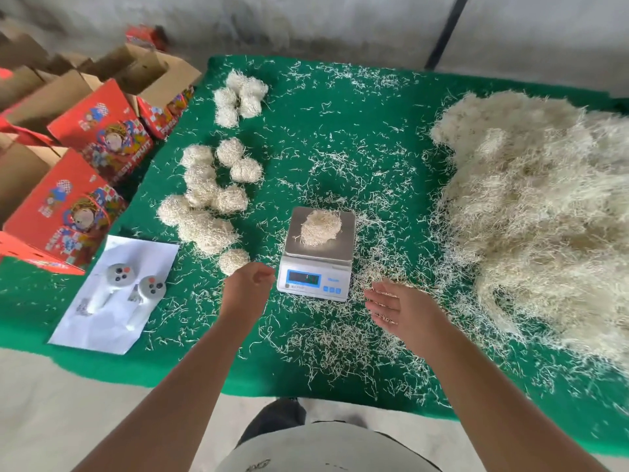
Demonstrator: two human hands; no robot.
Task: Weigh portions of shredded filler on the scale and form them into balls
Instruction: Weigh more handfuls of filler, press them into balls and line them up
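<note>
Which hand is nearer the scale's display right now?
The left hand: it hovers just left of the scale, close beside its display. The right hand is open, lower and to the right of the scale's front corner, slightly farther off.

The red cartons (112, 137) read "FRESH FRUIT"; the scale (315, 264) display is unreadable.

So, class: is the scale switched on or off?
On. The scale's blue display is lit, with a filler portion on its pan; the digits are too blurred to read.
</note>
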